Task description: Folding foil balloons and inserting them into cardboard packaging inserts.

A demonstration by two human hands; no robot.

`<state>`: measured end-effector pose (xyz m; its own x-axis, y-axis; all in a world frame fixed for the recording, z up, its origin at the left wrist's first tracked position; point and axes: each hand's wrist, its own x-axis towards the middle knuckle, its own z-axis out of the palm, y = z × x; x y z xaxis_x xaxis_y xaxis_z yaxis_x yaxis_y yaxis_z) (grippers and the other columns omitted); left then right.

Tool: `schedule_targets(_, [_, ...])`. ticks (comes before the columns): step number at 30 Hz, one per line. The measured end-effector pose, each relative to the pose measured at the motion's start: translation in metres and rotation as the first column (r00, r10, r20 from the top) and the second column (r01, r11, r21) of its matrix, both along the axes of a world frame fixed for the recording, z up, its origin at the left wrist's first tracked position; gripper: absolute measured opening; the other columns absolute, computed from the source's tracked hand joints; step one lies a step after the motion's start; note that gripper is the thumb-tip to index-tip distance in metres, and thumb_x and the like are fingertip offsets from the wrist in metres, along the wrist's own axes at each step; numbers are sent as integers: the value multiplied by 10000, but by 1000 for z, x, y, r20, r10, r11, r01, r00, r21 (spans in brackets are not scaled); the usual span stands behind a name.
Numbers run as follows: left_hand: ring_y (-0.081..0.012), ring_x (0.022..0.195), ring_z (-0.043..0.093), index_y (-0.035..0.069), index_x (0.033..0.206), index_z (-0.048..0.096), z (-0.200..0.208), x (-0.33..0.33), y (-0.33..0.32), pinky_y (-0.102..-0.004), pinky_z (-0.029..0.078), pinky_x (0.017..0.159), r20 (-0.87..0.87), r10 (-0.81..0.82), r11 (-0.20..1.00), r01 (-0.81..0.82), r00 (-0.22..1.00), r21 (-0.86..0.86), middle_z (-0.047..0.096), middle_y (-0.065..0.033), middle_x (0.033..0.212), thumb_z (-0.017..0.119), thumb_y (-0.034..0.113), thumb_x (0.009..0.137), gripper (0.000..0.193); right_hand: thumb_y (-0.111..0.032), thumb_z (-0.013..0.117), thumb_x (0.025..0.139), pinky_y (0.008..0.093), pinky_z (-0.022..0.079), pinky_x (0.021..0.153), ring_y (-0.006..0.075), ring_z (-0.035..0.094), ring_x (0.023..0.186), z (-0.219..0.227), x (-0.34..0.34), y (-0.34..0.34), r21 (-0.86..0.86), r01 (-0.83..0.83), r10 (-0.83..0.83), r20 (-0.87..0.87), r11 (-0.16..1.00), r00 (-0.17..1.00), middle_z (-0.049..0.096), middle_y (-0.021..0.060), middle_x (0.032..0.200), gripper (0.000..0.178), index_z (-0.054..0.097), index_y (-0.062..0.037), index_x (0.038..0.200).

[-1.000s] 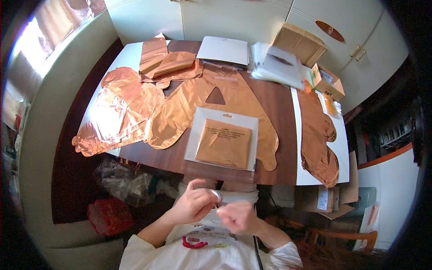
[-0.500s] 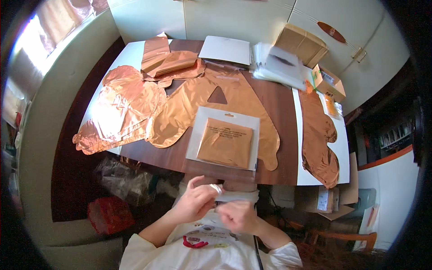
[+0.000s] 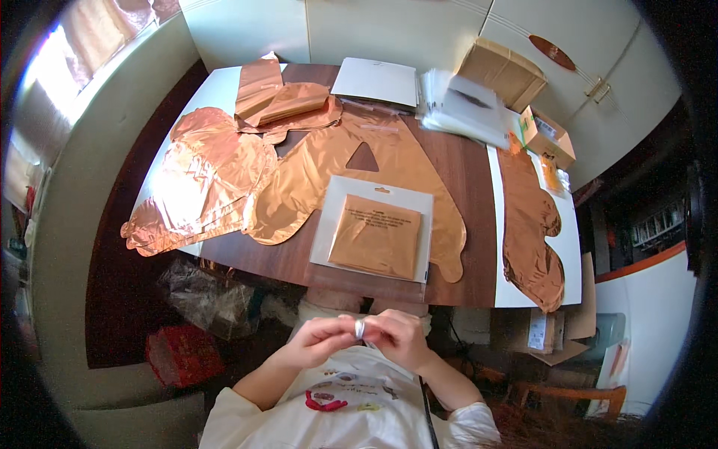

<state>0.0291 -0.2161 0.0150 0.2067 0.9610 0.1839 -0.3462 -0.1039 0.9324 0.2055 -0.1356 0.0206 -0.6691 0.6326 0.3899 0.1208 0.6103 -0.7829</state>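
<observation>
My left hand (image 3: 320, 341) and my right hand (image 3: 402, 341) meet in front of my shirt, just off the table's near edge. Between their closed fingertips is a small white, shiny loop or rolled strip (image 3: 360, 329); its exact kind is unclear. Beyond them, a clear bag (image 3: 318, 258) with a white card holds a folded copper foil piece (image 3: 378, 243) and slightly overhangs the table edge. It lies over a flat copper A-shaped foil balloon (image 3: 426, 187). More flat foil balloons (image 3: 217, 165) are stacked to the left.
A long wavy copper foil balloon (image 3: 527, 224) lies on a white sheet at the right. Folded foil (image 3: 292, 105), white cards (image 3: 374, 82), clear bags (image 3: 460, 108), a cardboard box (image 3: 501, 75) and a small open box (image 3: 546, 138) line the back. Crumpled plastic (image 3: 209, 295) lies below left.
My right hand has come up and opposite my left, and the fingertips of both now meet at the white strip. Before, my left hand held it alone. The things on the table stay put.
</observation>
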Motion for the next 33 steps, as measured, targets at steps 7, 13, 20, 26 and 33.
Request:
schedule_targets(7, [-155,1182,453,-4,1282,435,-12,11,5,-290,411,915,-118,154,987,-157,981,-14,505,-122,1285,382,-85,874,420,-99,691,696,336,450,522,210,550,579,2,-5,-8,277,139,-171,94,951,981,565,32,683,106,630,-84,781])
schedule_targets(13, [-199,1065,562,-9,1202,517,-17,12,6,-300,429,906,-372,214,977,-200,903,75,593,-157,1146,483,-69,855,354,-96,751,628,307,441,528,182,540,579,11,-2,6,359,182,-203,22,916,979,585,2,660,151,637,-113,725])
schedule_targets(20, [-113,851,611,-32,1083,581,-10,12,6,-250,491,752,-273,5,955,-86,962,-285,667,-83,939,589,63,868,235,-176,736,699,314,457,582,202,555,646,-4,2,21,-108,38,-37,11,993,999,579,27,699,141,629,-104,757])
schedule_targets(26, [-126,888,605,-23,1040,591,-21,11,5,-263,481,799,206,33,906,58,978,-419,656,-91,940,550,79,896,181,-20,709,715,278,488,641,200,592,740,-7,-2,15,-21,190,-191,-108,982,976,597,72,825,137,640,-51,829])
schedule_targets(33, [-159,899,609,-22,1027,587,-28,10,6,-298,481,818,414,80,920,93,907,-382,644,-104,962,537,64,898,163,-45,570,831,333,485,782,274,620,851,8,5,10,35,50,-46,-114,998,992,628,140,999,162,648,-9,969])
